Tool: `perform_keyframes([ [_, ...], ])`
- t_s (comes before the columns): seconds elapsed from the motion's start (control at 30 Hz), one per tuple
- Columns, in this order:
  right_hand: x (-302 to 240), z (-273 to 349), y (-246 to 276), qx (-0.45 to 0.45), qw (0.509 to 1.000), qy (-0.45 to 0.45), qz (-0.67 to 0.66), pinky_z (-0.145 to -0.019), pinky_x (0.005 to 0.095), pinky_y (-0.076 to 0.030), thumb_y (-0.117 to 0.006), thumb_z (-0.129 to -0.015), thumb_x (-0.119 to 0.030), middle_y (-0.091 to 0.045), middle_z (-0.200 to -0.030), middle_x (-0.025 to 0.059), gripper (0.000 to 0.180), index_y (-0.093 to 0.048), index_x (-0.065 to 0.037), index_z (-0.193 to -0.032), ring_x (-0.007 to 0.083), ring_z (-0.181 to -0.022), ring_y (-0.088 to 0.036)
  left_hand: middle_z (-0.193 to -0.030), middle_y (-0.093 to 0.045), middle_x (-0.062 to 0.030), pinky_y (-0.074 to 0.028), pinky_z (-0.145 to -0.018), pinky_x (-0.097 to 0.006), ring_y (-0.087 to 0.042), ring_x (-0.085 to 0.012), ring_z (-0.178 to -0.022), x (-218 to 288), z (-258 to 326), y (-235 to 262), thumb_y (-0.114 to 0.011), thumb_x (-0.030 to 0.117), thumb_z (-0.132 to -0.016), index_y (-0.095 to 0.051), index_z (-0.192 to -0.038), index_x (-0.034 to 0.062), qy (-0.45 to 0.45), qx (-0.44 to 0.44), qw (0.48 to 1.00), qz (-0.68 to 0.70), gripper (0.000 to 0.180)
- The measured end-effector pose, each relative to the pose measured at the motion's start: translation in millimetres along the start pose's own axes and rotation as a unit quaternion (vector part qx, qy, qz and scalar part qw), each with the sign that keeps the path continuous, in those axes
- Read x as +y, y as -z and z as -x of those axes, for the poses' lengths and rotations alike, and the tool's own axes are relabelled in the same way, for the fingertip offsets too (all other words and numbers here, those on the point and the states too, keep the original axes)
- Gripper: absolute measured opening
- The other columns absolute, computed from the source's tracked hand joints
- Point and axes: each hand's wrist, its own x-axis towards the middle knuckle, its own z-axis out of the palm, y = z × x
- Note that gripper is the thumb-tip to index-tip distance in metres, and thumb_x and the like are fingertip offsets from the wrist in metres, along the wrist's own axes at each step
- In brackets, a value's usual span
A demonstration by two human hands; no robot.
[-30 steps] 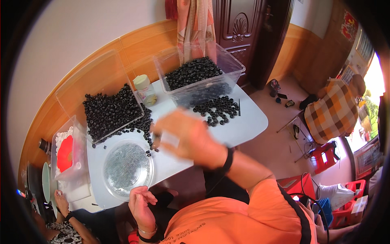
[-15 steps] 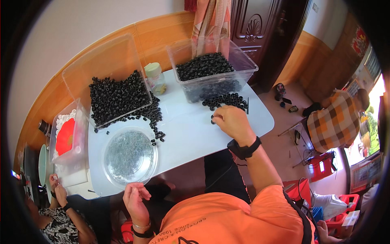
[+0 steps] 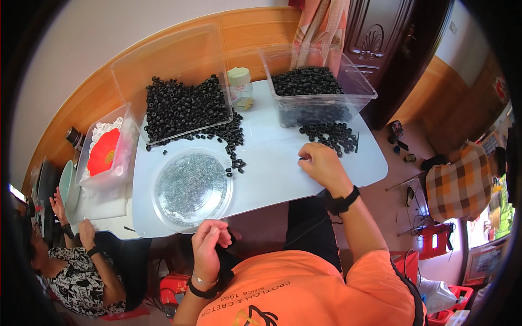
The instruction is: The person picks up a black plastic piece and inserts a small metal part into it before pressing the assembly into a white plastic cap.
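Your right hand pinches a small black piece over the white table;
your left hand curls off the near edge, its hold I cannot tell; black ring-shaped beads lie toward the right edge; a round clear plastic dish sits by the near-left corner.

We are working in a homelike room: beyond our right hand, a carved door and patterned curtain are showing. It is doubling as a workshop: ahead of our left hand and right hand, 2 clear bins are holding black rings; leftward, a co-worker is sitting.
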Motion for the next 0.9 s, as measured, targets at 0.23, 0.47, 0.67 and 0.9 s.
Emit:
perform_keyframes([
  [0.23,-120,25,10,-0.085,0.911,0.106,-0.389,-0.073,0.0294,-0.05,-0.075,-0.074,-0.008,-0.065,-0.085,0.0055,0.026,-0.068,-0.004,-0.099,0.018,-0.079,-0.062,-0.086,-0.061,-0.006,-0.043,-0.067,-0.023,-0.056,-0.0117,-0.073,10,-16,-27,-0.045,0.021,-0.098,-0.055,-0.111,-0.0001,0.055,-0.071,0.99,0.112,0.026],
  [0.47,-140,31,-14,-0.076,0.919,0.187,-0.338,-0.074,0.0324,-0.051,-0.072,-0.073,-0.005,-0.066,-0.09,0.005,0.027,-0.069,-0.007,-0.1,0.0244,-0.081,-0.062,-0.081,-0.06,-0.0048,-0.042,-0.064,-0.022,-0.055,-0.0101,-0.069,9,-19,-23,-0.042,0.021,-0.097,-0.055,-0.105,0.0017,0.074,-0.068,0.985,0.141,0.024],
  [0.67,-147,35,-25,-0.046,0.919,0.17,-0.352,-0.074,0.0349,-0.051,-0.072,-0.074,-0.012,-0.064,-0.092,0.0065,0.029,-0.069,-0.008,-0.104,0.0265,-0.088,-0.06,-0.081,-0.06,-0.0056,-0.044,-0.065,-0.023,-0.057,-0.0123,-0.07,6,-14,-19,-0.04,0.021,-0.098,-0.056,-0.105,0.0005,0.052,-0.056,0.979,0.187,0.026],
  [0.9,-148,35,-29,-0.101,0.919,0.193,-0.328,-0.077,0.0351,-0.051,-0.07,-0.077,-0.014,-0.064,-0.099,0.0066,0.029,-0.07,-0.01,-0.106,0.027,-0.091,-0.06,-0.087,-0.061,-0.0064,-0.046,-0.067,-0.024,-0.058,-0.0132,-0.076,-1,-9,-13,-0.041,0.02,-0.098,-0.055,-0.105,0.0004,0.073,-0.047,0.975,0.206,0.025],
])
